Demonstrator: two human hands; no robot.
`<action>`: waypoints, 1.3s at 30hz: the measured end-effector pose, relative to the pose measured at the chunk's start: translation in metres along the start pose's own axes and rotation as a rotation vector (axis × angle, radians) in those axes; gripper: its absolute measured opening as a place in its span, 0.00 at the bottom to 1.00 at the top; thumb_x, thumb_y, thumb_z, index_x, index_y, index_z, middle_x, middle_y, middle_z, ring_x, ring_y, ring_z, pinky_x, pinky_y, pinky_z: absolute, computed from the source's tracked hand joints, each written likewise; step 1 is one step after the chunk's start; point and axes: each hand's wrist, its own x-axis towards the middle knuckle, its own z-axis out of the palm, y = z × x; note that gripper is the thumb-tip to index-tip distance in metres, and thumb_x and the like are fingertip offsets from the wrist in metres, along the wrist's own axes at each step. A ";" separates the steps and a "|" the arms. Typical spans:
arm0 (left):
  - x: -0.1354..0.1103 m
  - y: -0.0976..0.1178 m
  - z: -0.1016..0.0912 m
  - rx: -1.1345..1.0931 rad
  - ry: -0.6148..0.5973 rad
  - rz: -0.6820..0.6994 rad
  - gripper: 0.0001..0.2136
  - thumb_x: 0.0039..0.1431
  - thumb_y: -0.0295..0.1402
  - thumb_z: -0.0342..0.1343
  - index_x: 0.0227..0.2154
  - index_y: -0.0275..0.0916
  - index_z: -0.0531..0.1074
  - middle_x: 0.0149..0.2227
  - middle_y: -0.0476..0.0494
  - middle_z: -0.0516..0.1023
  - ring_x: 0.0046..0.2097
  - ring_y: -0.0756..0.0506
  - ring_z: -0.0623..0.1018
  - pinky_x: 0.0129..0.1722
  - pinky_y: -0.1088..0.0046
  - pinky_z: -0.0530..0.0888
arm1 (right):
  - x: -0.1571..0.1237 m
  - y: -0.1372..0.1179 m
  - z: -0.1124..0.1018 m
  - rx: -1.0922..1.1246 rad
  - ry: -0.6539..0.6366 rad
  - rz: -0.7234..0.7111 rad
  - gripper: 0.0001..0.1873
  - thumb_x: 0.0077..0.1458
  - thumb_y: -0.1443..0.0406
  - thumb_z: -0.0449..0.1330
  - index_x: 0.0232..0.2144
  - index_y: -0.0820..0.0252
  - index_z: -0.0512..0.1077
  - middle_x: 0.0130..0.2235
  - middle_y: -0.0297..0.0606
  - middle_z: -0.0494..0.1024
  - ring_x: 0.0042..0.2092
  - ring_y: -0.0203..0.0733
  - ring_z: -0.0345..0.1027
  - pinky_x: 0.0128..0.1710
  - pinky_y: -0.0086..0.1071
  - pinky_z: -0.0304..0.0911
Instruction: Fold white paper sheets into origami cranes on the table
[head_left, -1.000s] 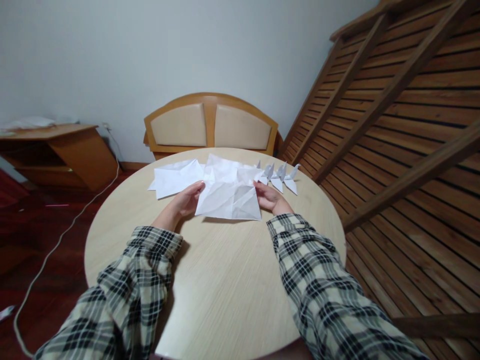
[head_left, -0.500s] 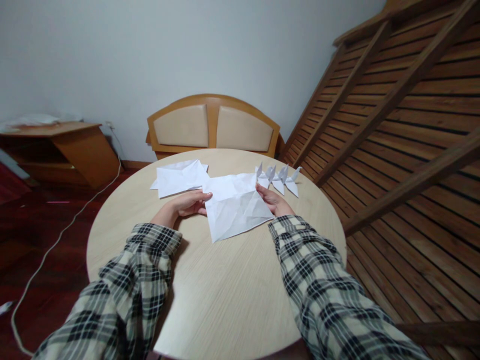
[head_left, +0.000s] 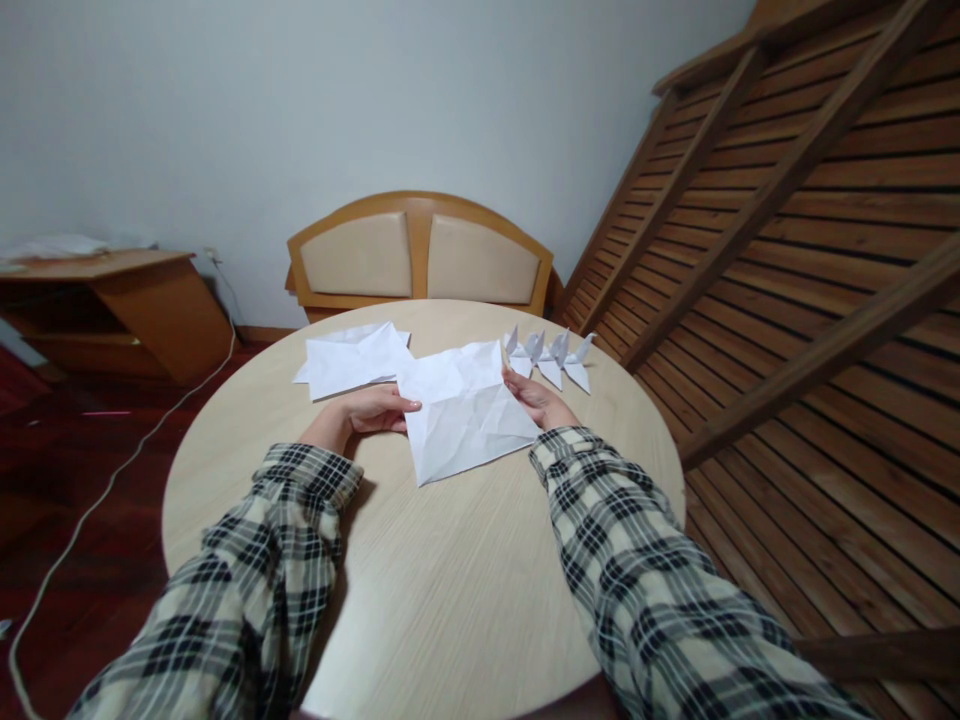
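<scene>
A creased sheet of white paper [head_left: 469, 415] is held between my two hands above the round table [head_left: 450, 560]. My left hand [head_left: 375, 408] pinches its left edge, thumb on top. On the other side my right hand [head_left: 536, 395] grips the right edge; some of its fingers are hidden behind the sheet. Fold lines cross the paper, and its lower part tilts toward me. Just beyond my left hand lie several more white sheets [head_left: 349, 358], overlapping. Past my right hand stands a row of folded paper cranes [head_left: 559, 355].
A padded wooden headboard [head_left: 420, 250] stands behind the table against the wall. Slatted wooden boards [head_left: 810, 250] lean at the right. A wooden cabinet [head_left: 150, 300] is at the left, and a white cable [head_left: 127, 470] runs over the dark red floor.
The whole view has shifted slightly, so the table and headboard appear a little further left. Both hands keep their hold on the sheet, whose far edge looks slightly raised.
</scene>
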 end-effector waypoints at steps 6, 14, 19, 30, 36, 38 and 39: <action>0.003 0.000 -0.007 -0.028 0.024 0.016 0.16 0.48 0.21 0.67 0.41 0.33 0.75 0.39 0.40 0.82 0.40 0.45 0.82 0.43 0.69 0.80 | 0.002 0.001 -0.001 -0.069 -0.044 -0.019 0.16 0.53 0.63 0.67 0.44 0.61 0.72 0.39 0.42 0.83 0.47 0.47 0.78 0.52 0.43 0.72; 0.008 0.002 -0.006 -0.076 0.121 0.057 0.16 0.47 0.20 0.67 0.39 0.37 0.76 0.37 0.42 0.82 0.39 0.45 0.82 0.41 0.68 0.80 | 0.002 0.003 -0.005 -0.113 -0.005 -0.080 0.20 0.43 0.72 0.69 0.40 0.57 0.71 0.37 0.36 0.83 0.46 0.43 0.78 0.51 0.38 0.72; 0.012 0.003 -0.003 -0.130 0.131 0.070 0.17 0.44 0.17 0.66 0.38 0.38 0.77 0.35 0.44 0.82 0.37 0.47 0.81 0.40 0.71 0.80 | -0.002 0.001 -0.001 -0.169 -0.031 -0.078 0.24 0.43 0.75 0.67 0.44 0.57 0.70 0.42 0.37 0.82 0.47 0.42 0.77 0.53 0.36 0.71; 0.009 0.004 -0.002 -0.088 0.173 0.074 0.16 0.44 0.18 0.66 0.38 0.37 0.77 0.36 0.44 0.82 0.37 0.47 0.82 0.41 0.71 0.79 | 0.001 0.002 -0.001 -0.214 -0.033 -0.067 0.24 0.43 0.74 0.67 0.45 0.57 0.71 0.40 0.39 0.84 0.45 0.46 0.79 0.52 0.41 0.73; 0.011 0.003 -0.006 -0.071 0.148 0.073 0.16 0.42 0.17 0.68 0.36 0.36 0.76 0.33 0.45 0.82 0.35 0.47 0.82 0.40 0.72 0.80 | 0.002 0.003 0.001 -0.247 -0.051 -0.046 0.25 0.41 0.74 0.67 0.44 0.58 0.72 0.40 0.41 0.84 0.48 0.48 0.78 0.53 0.42 0.71; 0.011 0.003 -0.007 -0.066 0.133 0.083 0.15 0.41 0.17 0.69 0.33 0.35 0.76 0.32 0.45 0.82 0.33 0.47 0.82 0.38 0.73 0.80 | 0.002 0.003 0.001 -0.256 -0.061 -0.048 0.25 0.41 0.74 0.66 0.45 0.57 0.73 0.41 0.40 0.84 0.48 0.48 0.78 0.52 0.42 0.71; 0.011 0.003 -0.007 -0.063 0.126 0.087 0.15 0.41 0.17 0.69 0.32 0.35 0.76 0.31 0.45 0.82 0.32 0.48 0.82 0.38 0.74 0.80 | 0.001 0.003 0.002 -0.261 -0.065 -0.051 0.25 0.41 0.74 0.66 0.45 0.57 0.73 0.41 0.40 0.84 0.47 0.47 0.78 0.52 0.41 0.71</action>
